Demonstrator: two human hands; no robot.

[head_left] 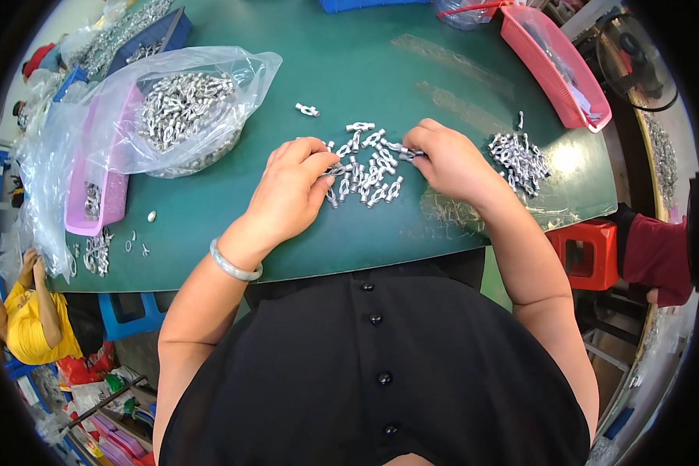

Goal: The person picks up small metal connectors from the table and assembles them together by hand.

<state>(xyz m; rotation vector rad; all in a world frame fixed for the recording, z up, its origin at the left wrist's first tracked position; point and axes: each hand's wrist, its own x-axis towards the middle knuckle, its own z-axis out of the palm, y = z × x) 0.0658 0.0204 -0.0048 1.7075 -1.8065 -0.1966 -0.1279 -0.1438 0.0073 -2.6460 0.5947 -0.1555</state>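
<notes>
At ten o'clock from the loose pile of looped metal fittings [363, 172], a clear plastic bag [250, 74] is holding more, seemingly remaining. At nine, the left hand [287, 185] is curling narrowly, its grip unclear. At three, the right hand [449, 159] is pinching a fitting [412, 155]; beyond, a heap [518, 164] is perhaps lying finished.

Markings: none legible from where I stand. The clear plastic bag [250, 78], the lilac basket [116, 198], the pink basket [537, 68] and the green tabletop [326, 54] present no readable text, label, number or sign. The metal parts [383, 158] are too small to check for characters.
</notes>
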